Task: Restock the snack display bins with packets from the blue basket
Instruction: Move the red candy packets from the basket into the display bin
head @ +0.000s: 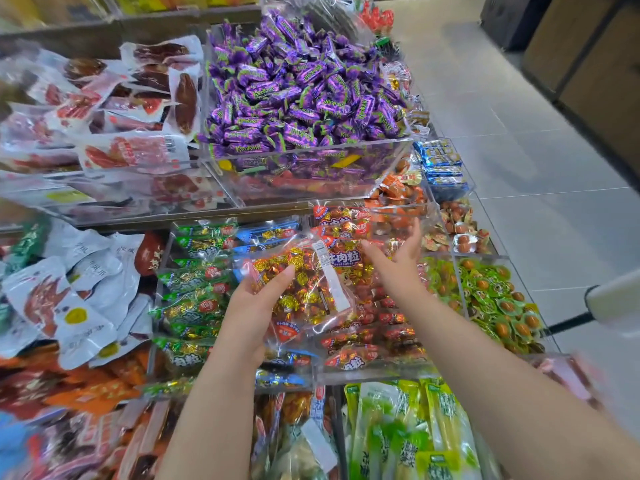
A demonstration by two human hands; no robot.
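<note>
Head view: left hand [254,306] grips candy packet [311,289], right hand [398,263] spread beside

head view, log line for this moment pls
left hand: grips candy packet | right hand: open, beside packet | packet: over red-packet bin | blue basket: not in view

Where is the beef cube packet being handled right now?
Centre of the head view: the left hand grips the beef cube packet over the bin of red packets, right hand just right of it.
</note>
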